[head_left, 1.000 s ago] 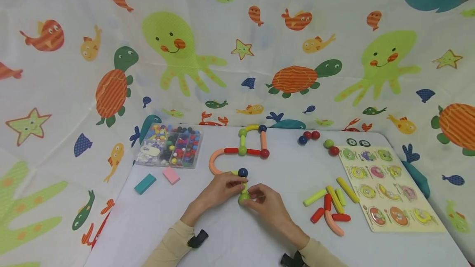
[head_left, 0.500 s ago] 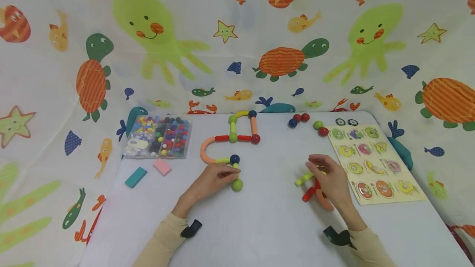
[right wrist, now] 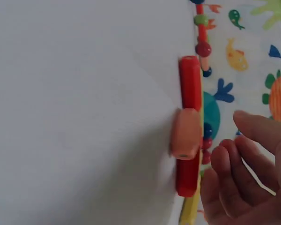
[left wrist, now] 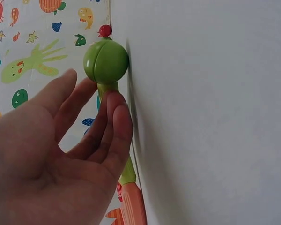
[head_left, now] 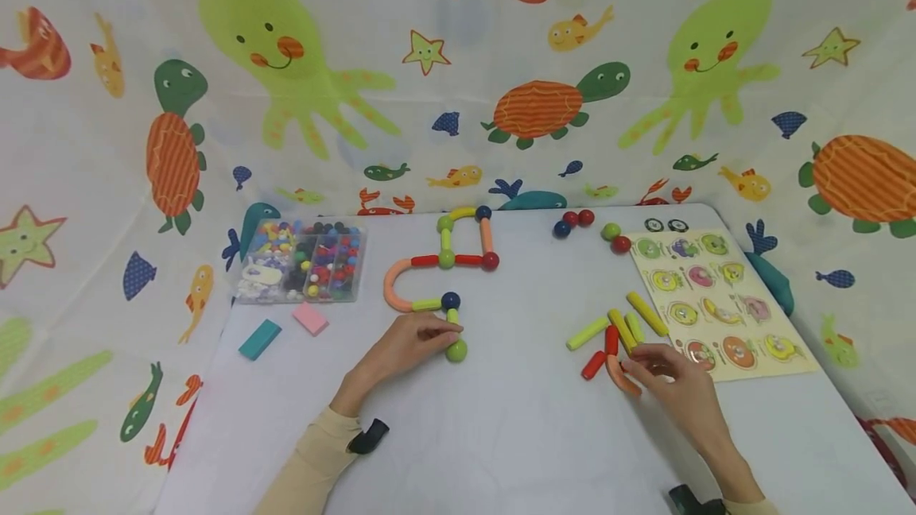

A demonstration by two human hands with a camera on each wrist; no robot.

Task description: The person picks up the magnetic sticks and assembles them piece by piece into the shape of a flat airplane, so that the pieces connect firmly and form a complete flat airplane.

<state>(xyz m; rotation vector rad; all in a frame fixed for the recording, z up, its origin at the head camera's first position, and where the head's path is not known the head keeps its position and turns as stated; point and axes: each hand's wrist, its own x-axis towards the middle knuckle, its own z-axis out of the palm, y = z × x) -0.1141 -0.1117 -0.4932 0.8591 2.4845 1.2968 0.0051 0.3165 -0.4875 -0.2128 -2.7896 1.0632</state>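
My left hand rests on the white table with its fingers pinching the short lime-green plastic rod that joins the dark blue ball to the glossy green ball, at the near end of the chain of coloured rods and balls. My right hand sits well to the right of that chain, fingers loosely curled and holding nothing, fingertips just beside the curved salmon-orange rod and short red rod in the loose pile of rods, near the wooden peg puzzle board.
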